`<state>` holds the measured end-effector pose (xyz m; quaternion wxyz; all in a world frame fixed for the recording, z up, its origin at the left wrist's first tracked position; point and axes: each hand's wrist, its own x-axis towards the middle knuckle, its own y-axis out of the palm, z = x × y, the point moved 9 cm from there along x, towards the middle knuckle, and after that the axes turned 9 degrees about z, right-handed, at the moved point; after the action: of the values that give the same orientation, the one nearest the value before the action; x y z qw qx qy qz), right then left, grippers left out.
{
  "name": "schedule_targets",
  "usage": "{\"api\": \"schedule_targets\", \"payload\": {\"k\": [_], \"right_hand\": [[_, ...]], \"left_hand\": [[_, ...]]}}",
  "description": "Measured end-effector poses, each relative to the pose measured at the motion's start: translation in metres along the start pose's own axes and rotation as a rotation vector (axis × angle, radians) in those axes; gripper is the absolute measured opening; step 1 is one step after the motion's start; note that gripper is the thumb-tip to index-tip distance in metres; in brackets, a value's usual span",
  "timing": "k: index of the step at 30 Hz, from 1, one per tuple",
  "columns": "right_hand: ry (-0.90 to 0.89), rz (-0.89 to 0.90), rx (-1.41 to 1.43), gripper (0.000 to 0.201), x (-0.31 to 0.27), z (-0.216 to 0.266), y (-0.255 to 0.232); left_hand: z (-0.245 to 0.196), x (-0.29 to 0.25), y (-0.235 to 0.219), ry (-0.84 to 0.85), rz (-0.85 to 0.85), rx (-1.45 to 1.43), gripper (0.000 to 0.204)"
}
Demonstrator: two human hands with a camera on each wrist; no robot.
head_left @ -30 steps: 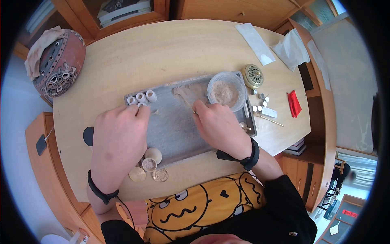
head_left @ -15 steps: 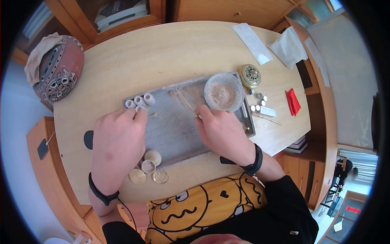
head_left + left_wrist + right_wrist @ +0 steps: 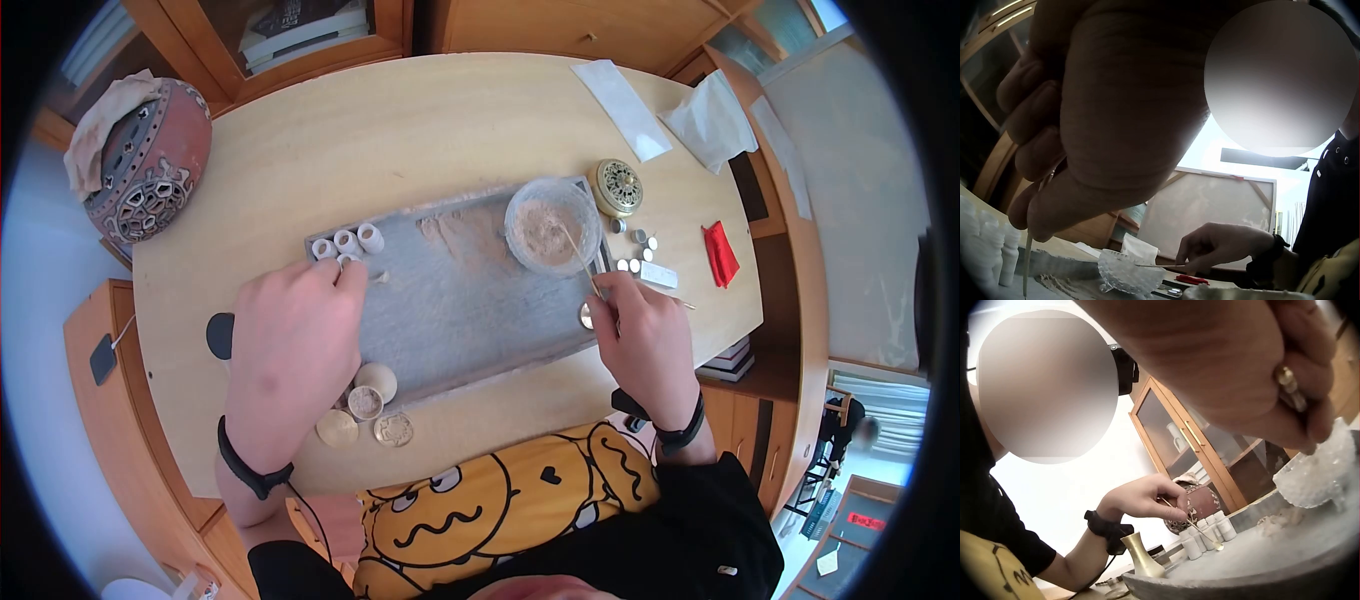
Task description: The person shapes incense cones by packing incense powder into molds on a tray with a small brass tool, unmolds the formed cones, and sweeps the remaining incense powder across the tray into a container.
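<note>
In the head view my right hand (image 3: 650, 330) pinches a thin rod (image 3: 578, 250). Its far end reaches into the pale powder (image 3: 540, 235) in a ribbed glass bowl (image 3: 518, 250). A brass-coloured knob (image 3: 1285, 378) at the rod's near end shows in the right wrist view. With thumb and fingers my left hand (image 3: 295, 330) holds a slim metal stick (image 3: 1200, 532); its small, spoon-like tip (image 3: 1219, 547) points down at the tray. Right by that hand stand several small white bottles (image 3: 371, 238) without caps, partly hidden by it. The grey tray (image 3: 450, 330) lies under both hands.
Powder (image 3: 450, 230) is smeared on the tray's far side. A brass openwork pot (image 3: 618, 187) stands beyond the bowl; small caps (image 3: 652, 243) and a red pouch (image 3: 720, 253) lie to the right. Brass vessels (image 3: 376, 384) and discs (image 3: 338, 429) sit at the tray's near left.
My right hand has moved right with the rod, whose far end has gone from the smeared powder on the tray into the bowl. My left hand has stayed in place.
</note>
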<state>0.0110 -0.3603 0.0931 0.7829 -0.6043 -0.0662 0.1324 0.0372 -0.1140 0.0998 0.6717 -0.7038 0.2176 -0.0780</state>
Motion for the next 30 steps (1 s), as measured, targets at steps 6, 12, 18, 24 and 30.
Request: {"api": "schedule_targets", "payload": {"k": [6,12,18,24,30], "right_hand": [[-0.017,-0.073,0.010,0.012,0.002,0.010,-0.011],[-0.236,0.007,0.194,0.014,0.036,0.049,0.008],[-0.237,0.057,0.161,0.013,0.072,0.066,0.036],[-0.274,0.085,0.135,0.010,0.079,0.076,0.048],[-0.278,0.137,0.347,0.011,0.080,0.079,0.042]], "left_hand": [[-0.002,0.000,0.002,-0.006,0.022,0.013,0.011],[-0.003,-0.001,0.000,0.023,-0.022,0.011,0.012],[-0.001,-0.001,-0.002,0.039,-0.045,-0.001,0.013],[0.001,0.000,0.000,0.038,-0.033,-0.007,0.013],[-0.002,0.000,-0.002,0.036,-0.036,0.007,0.013]]}}
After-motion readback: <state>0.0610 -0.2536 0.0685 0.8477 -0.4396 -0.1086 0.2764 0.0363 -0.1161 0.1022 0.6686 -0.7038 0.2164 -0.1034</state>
